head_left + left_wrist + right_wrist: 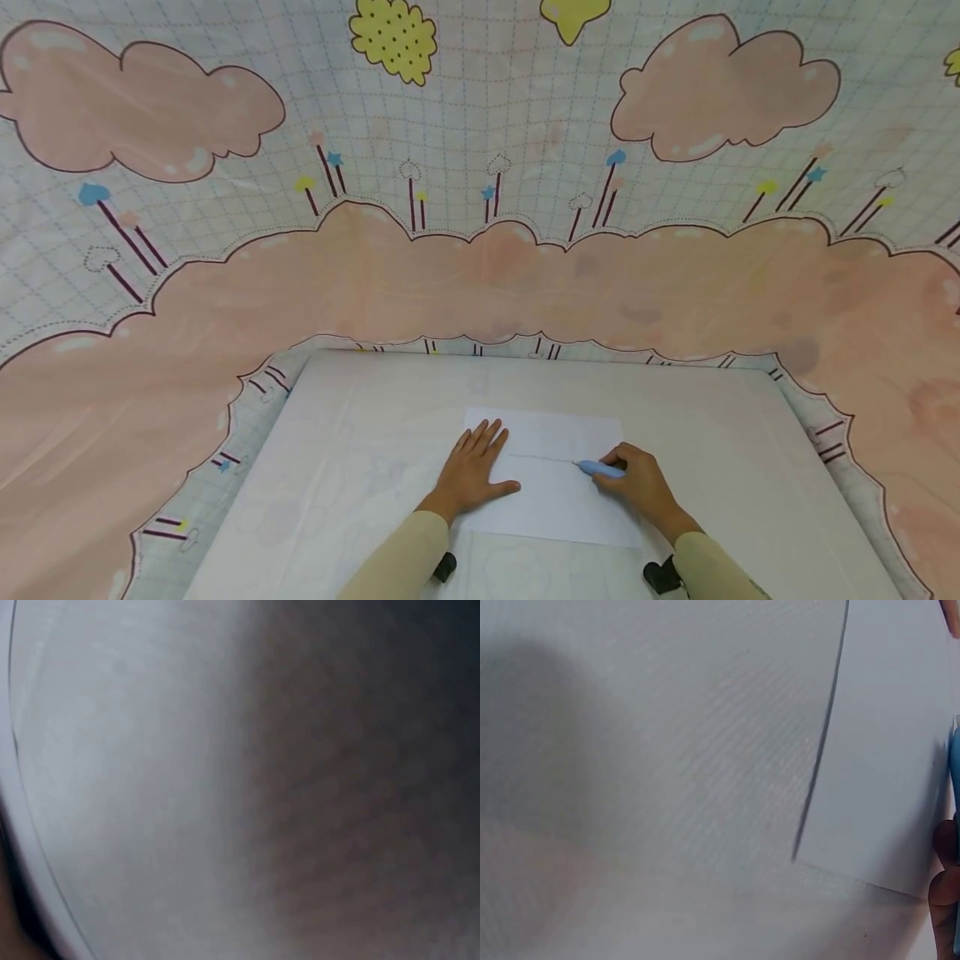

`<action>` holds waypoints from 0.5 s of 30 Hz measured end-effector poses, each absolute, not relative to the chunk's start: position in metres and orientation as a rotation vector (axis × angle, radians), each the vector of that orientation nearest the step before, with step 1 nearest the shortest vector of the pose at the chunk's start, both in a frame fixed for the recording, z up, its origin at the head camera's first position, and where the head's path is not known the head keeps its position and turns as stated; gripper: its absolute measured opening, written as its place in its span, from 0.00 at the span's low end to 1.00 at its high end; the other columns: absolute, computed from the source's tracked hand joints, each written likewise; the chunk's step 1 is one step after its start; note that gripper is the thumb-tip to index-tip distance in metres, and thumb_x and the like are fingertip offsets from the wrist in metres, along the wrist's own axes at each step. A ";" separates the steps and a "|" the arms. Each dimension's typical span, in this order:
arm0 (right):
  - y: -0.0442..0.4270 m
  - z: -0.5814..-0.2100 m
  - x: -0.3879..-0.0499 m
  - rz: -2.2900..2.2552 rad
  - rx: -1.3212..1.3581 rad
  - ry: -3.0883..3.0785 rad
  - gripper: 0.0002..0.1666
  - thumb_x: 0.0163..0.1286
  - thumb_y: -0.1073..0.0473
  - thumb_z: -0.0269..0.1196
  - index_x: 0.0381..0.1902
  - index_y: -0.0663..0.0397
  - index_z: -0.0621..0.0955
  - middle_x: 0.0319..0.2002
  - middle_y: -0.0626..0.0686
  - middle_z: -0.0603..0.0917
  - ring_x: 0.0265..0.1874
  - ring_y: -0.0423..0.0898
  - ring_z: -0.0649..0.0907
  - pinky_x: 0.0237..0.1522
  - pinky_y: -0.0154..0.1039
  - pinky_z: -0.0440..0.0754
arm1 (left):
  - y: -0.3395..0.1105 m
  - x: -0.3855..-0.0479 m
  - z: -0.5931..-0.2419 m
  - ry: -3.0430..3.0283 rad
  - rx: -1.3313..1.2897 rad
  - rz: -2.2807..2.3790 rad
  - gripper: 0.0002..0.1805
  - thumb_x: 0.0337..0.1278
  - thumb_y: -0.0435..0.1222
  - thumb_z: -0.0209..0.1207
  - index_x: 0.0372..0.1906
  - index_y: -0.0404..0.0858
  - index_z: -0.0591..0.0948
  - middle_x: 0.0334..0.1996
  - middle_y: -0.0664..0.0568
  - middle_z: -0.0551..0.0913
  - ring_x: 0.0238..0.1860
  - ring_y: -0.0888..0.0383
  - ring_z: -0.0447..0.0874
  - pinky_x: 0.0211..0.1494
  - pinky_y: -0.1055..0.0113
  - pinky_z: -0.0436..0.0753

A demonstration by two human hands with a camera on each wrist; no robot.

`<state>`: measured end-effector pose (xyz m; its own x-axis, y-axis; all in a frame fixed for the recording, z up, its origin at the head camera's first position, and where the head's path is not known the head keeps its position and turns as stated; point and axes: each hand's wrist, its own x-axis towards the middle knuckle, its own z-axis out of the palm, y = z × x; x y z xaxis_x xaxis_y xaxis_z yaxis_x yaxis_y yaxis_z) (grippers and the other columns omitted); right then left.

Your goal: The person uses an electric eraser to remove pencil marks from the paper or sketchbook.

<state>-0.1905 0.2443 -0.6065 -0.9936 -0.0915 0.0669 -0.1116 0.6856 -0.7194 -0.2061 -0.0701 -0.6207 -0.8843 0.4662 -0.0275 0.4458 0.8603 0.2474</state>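
A white sheet of paper [555, 508] lies on the table, with a thin dark line running across it. The left hand [468, 475] rests flat on the paper's left part, fingers spread. At the right part of the sheet the right hand [637, 483] grips a light blue pen [602, 469], its tip at the right end of the line. In the right wrist view, fingertips [946, 866] and the blue pen [955, 765] show at the right edge beside the paper [877, 750]. The left wrist view is blurred, and I cannot make out the left hand's fingers there.
The pale table [360, 467] extends around the paper, its far edge straight. Behind it hangs a patterned cloth [480, 283] with pink clouds, which also surrounds the table's sides. Black wrist devices sit by both sleeves [405, 554].
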 end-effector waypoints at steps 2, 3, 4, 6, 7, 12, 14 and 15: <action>0.243 -0.606 -0.191 1.220 0.185 -2.860 0.13 0.50 0.61 0.78 0.32 0.52 0.84 0.32 0.45 0.83 0.31 0.39 0.77 0.36 0.31 0.77 | -0.070 -0.206 -0.622 2.958 0.734 0.366 0.52 0.57 0.72 0.46 0.79 0.46 0.53 0.80 0.53 0.48 0.80 0.52 0.42 0.79 0.51 0.48; 0.243 -0.606 -0.191 1.220 0.191 -2.860 0.12 0.50 0.61 0.78 0.32 0.52 0.85 0.32 0.44 0.83 0.31 0.39 0.77 0.36 0.31 0.77 | -0.070 -0.206 -0.623 2.965 0.743 0.371 0.52 0.57 0.72 0.46 0.79 0.46 0.54 0.79 0.53 0.49 0.80 0.52 0.43 0.79 0.50 0.49; 0.243 -0.606 -0.191 1.216 0.201 -2.859 0.12 0.51 0.61 0.77 0.32 0.51 0.85 0.32 0.44 0.83 0.31 0.39 0.77 0.36 0.31 0.77 | -0.070 -0.206 -0.624 2.972 0.751 0.377 0.52 0.57 0.72 0.46 0.78 0.45 0.54 0.79 0.52 0.50 0.79 0.51 0.44 0.79 0.50 0.50; 0.242 -0.606 -0.190 1.217 0.211 -2.857 0.12 0.51 0.61 0.77 0.32 0.50 0.85 0.32 0.44 0.83 0.30 0.39 0.77 0.36 0.31 0.77 | -0.071 -0.205 -0.625 2.980 0.764 0.375 0.52 0.57 0.72 0.46 0.78 0.45 0.55 0.79 0.52 0.50 0.79 0.50 0.44 0.78 0.49 0.51; 0.243 -0.606 -0.190 1.213 0.219 -2.856 0.12 0.51 0.61 0.77 0.32 0.50 0.85 0.32 0.43 0.83 0.30 0.39 0.76 0.35 0.31 0.77 | -0.071 -0.205 -0.625 2.981 0.766 0.384 0.52 0.57 0.72 0.46 0.78 0.44 0.55 0.79 0.51 0.50 0.79 0.50 0.45 0.78 0.49 0.51; 0.243 -0.607 -0.190 1.198 0.231 -2.858 0.12 0.51 0.60 0.77 0.33 0.49 0.85 0.32 0.43 0.83 0.31 0.38 0.77 0.36 0.32 0.77 | -0.070 -0.204 -0.623 2.975 0.761 0.412 0.52 0.57 0.71 0.47 0.78 0.44 0.55 0.79 0.51 0.50 0.79 0.50 0.44 0.79 0.49 0.50; 0.243 -0.607 -0.190 1.199 0.234 -2.860 0.12 0.52 0.60 0.77 0.33 0.48 0.85 0.33 0.43 0.83 0.31 0.39 0.77 0.37 0.32 0.77 | -0.070 -0.203 -0.623 2.972 0.753 0.407 0.52 0.58 0.71 0.47 0.78 0.45 0.54 0.79 0.52 0.49 0.79 0.51 0.43 0.79 0.49 0.49; 0.243 -0.608 -0.190 1.199 0.236 -2.860 0.12 0.52 0.60 0.77 0.33 0.48 0.85 0.33 0.43 0.83 0.31 0.39 0.78 0.37 0.32 0.78 | -0.070 -0.203 -0.623 2.973 0.752 0.406 0.51 0.58 0.71 0.47 0.78 0.45 0.54 0.79 0.52 0.49 0.79 0.51 0.44 0.79 0.49 0.49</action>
<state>-0.1900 0.2433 -0.6076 -0.9880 -0.1275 0.0877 -0.1519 0.6915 -0.7063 -0.2030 -0.0697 -0.6231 -0.8806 0.4736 0.0172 0.4608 0.8473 0.2640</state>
